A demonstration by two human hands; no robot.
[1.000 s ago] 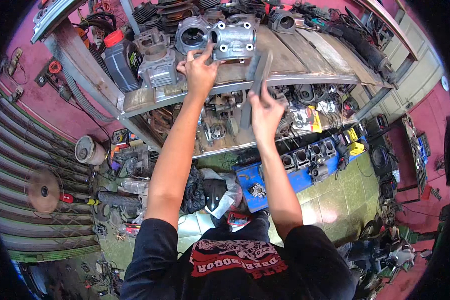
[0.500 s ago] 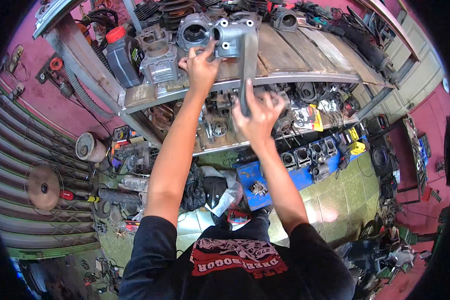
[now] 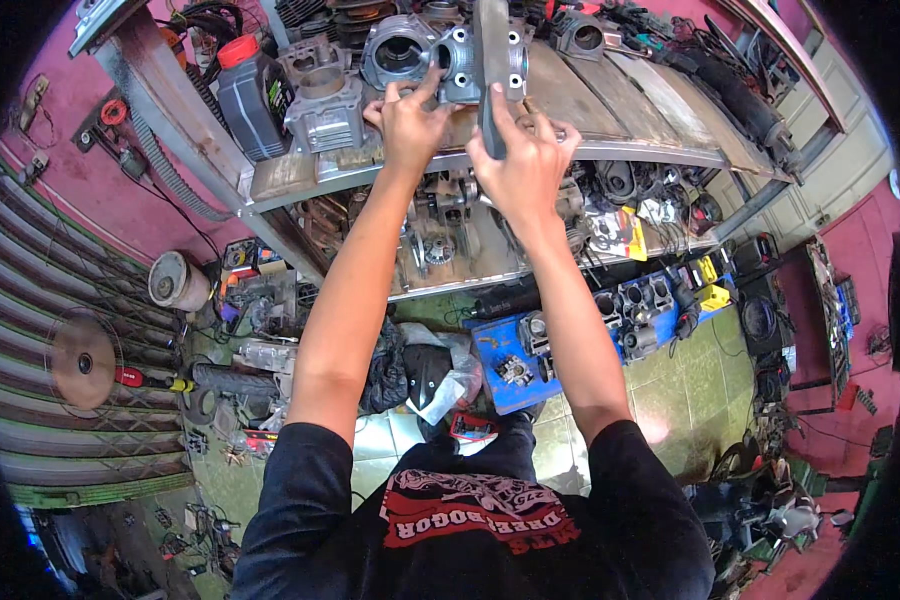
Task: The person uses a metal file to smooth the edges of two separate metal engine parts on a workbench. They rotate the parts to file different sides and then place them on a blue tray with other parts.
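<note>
On the shelf's wooden top stands a grey metal engine part (image 3: 457, 62) with round bolt holes, seemingly a cylinder head. Across its upper face lies a long flat grey bar (image 3: 491, 60), pointing away from me. My right hand (image 3: 525, 165) is closed around the bar's near end, index finger stretched along it. At the part's left side, my left hand (image 3: 413, 128) grips its edge, with thumb and index finger against the metal. Just left of it sits another grey casting (image 3: 378, 72) with a large round opening. The bar hides the middle of the engine part.
A finned cylinder block (image 3: 327, 122) and a dark bottle (image 3: 253, 115) with a red cap stand at the left. The metal shelf edge (image 3: 630, 152) runs below my hands. Lower, engine parts crowd a second shelf and a blue board (image 3: 505, 395) on the tiled floor.
My right hand has pushed the bar forward, away from me, over the engine part. My left hand stays at the part's side. The whole view has shifted slightly.
</note>
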